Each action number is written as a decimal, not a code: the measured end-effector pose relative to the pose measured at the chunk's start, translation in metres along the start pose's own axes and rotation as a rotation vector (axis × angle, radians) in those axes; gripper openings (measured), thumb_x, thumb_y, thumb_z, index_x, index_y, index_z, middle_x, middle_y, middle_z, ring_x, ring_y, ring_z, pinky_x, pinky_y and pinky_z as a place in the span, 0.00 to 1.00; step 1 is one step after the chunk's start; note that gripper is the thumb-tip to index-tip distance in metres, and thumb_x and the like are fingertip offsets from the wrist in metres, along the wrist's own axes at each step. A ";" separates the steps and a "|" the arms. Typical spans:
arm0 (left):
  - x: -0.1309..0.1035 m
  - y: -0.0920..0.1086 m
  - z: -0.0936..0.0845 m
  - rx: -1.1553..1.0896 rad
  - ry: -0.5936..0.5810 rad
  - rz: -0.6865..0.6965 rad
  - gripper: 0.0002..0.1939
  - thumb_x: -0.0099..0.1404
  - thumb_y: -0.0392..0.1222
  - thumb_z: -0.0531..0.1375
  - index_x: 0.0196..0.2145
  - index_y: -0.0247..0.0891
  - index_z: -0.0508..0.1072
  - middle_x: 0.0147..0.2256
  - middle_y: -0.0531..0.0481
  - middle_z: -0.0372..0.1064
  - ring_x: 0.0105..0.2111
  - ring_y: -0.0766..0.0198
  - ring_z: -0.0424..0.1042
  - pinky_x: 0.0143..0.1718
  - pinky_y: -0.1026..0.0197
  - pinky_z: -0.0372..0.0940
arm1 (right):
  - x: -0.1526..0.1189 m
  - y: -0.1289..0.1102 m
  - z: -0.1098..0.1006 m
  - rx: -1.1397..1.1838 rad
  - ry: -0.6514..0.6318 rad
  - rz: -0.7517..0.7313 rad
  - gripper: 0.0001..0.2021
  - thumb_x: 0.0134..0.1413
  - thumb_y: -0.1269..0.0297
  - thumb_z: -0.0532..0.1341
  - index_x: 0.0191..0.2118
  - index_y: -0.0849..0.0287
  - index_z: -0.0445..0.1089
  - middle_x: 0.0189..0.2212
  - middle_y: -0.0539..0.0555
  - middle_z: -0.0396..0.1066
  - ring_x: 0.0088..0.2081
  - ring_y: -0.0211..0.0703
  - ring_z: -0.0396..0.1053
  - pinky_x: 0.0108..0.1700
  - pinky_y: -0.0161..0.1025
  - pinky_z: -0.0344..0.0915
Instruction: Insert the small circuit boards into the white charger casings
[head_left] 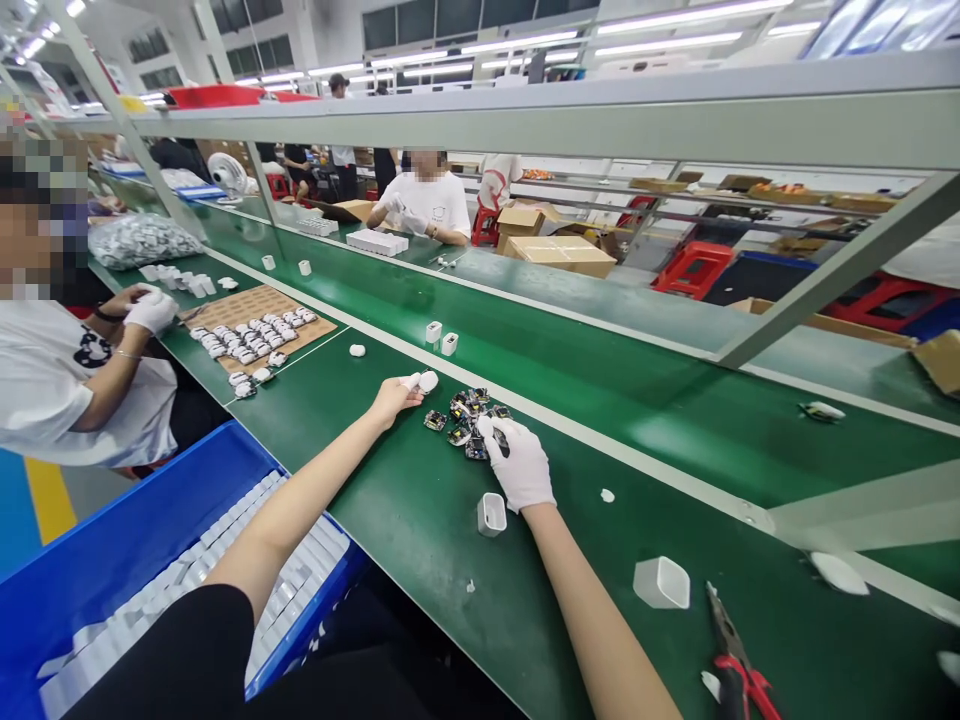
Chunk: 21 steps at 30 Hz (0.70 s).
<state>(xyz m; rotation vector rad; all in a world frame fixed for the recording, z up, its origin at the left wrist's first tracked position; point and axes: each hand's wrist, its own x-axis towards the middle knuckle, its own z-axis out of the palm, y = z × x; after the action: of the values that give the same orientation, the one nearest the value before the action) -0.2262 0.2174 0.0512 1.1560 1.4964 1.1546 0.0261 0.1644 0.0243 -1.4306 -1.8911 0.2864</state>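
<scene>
My left hand (396, 402) is closed on a small rounded white plastic piece (428, 382), held just above the green bench. My right hand (520, 468), in a white glove, reaches into a pile of small circuit boards (466, 408). Its thumb and fingers are bent around a dark board at the pile's near right side, partly hidden by the glove. One board (435, 421) lies slightly apart, between the two hands. Close below my right hand is a hollow white plastic housing (492, 514), its opening showing.
Red-handled pliers (731, 650) and another white housing (661, 583) lie at the right. Two small housings (441, 338) stand beyond the pile. A blue bin (232, 440) of white parts sits at lower left. Co-worker's gloved hands (150, 310) work near a cardboard sheet (315, 325) of assembled pieces.
</scene>
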 end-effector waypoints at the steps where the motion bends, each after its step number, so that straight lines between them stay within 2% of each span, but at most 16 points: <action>1: -0.005 0.004 0.006 -0.072 -0.021 -0.024 0.16 0.71 0.50 0.56 0.41 0.31 0.72 0.36 0.47 0.73 0.33 0.64 0.74 0.37 0.57 0.72 | 0.000 -0.001 0.000 0.021 0.010 0.006 0.16 0.61 0.53 0.57 0.47 0.55 0.75 0.49 0.59 0.73 0.51 0.54 0.69 0.55 0.51 0.64; 6: -0.041 0.026 0.031 -0.311 -0.139 -0.104 0.19 0.67 0.51 0.61 0.32 0.28 0.73 0.25 0.45 0.73 0.23 0.69 0.71 0.32 0.64 0.71 | -0.002 -0.004 -0.008 0.167 0.108 0.033 0.21 0.58 0.53 0.58 0.51 0.62 0.73 0.53 0.66 0.70 0.56 0.60 0.65 0.60 0.60 0.58; 9: -0.074 0.040 0.041 -0.360 -0.240 -0.119 0.19 0.64 0.52 0.63 0.30 0.28 0.75 0.23 0.46 0.72 0.21 0.69 0.70 0.30 0.64 0.70 | -0.010 -0.014 -0.025 0.309 0.107 0.004 0.24 0.55 0.53 0.60 0.54 0.60 0.70 0.55 0.63 0.70 0.58 0.57 0.63 0.64 0.58 0.55; 12: -0.111 0.050 0.047 -0.370 -0.334 -0.097 0.20 0.58 0.53 0.67 0.28 0.28 0.77 0.22 0.47 0.72 0.21 0.68 0.70 0.29 0.64 0.69 | -0.027 -0.034 -0.046 0.479 -0.013 -0.019 0.28 0.50 0.51 0.65 0.57 0.56 0.69 0.56 0.59 0.71 0.56 0.55 0.68 0.60 0.54 0.63; 15: -0.147 0.053 0.051 -0.344 -0.387 -0.012 0.20 0.52 0.52 0.71 0.34 0.31 0.80 0.26 0.47 0.75 0.24 0.66 0.71 0.31 0.63 0.68 | -0.051 -0.058 -0.064 0.615 -0.089 0.060 0.26 0.56 0.46 0.61 0.56 0.57 0.69 0.52 0.59 0.74 0.50 0.53 0.73 0.51 0.49 0.71; 18: -0.173 0.049 0.055 -0.259 -0.430 0.126 0.21 0.58 0.54 0.66 0.39 0.33 0.80 0.28 0.48 0.76 0.26 0.65 0.71 0.33 0.62 0.68 | -0.073 -0.076 -0.072 0.662 -0.068 0.198 0.20 0.61 0.48 0.57 0.50 0.58 0.72 0.48 0.59 0.76 0.45 0.50 0.75 0.46 0.46 0.73; 21: -0.186 0.042 0.058 -0.173 -0.421 0.165 0.22 0.64 0.56 0.60 0.39 0.33 0.80 0.25 0.49 0.73 0.26 0.64 0.71 0.33 0.62 0.68 | -0.086 -0.085 -0.074 0.693 -0.048 0.315 0.19 0.60 0.49 0.60 0.47 0.57 0.73 0.46 0.58 0.77 0.42 0.47 0.75 0.45 0.44 0.73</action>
<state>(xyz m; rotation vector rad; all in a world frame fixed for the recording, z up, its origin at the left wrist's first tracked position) -0.1332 0.0488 0.1022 1.3227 0.9783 1.0455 0.0220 0.0381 0.0896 -1.2193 -1.3778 1.0228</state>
